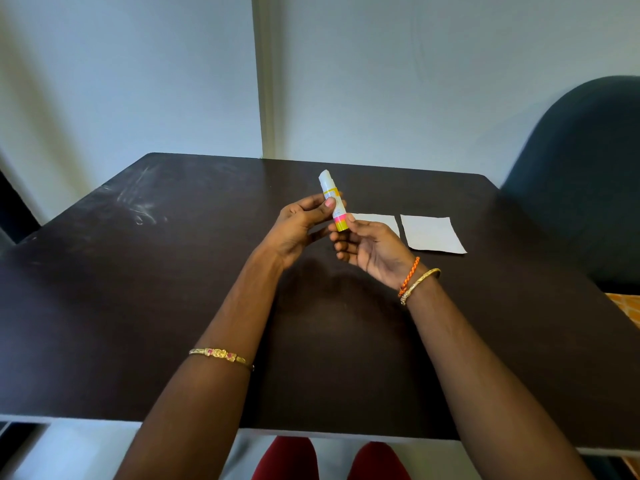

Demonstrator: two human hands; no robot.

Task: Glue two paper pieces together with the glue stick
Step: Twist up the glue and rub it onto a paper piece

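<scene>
A glue stick (331, 197), white with yellow and pink bands at its lower end, is held nearly upright above the dark table (173, 271). My left hand (298, 226) grips its middle between thumb and fingers. My right hand (370, 247) pinches its coloured bottom end with thumb and fingertips. The cap end points up and away from me. Two white paper pieces lie flat side by side on the table to the right: one paper (381, 221) is partly hidden behind my right hand, the other paper (433, 233) lies fully in view.
A dark upholstered chair (585, 168) stands at the table's right side. A pale wall (138, 81) runs along the far edge. The table's near edge is just above my knees. Bangles are on both wrists.
</scene>
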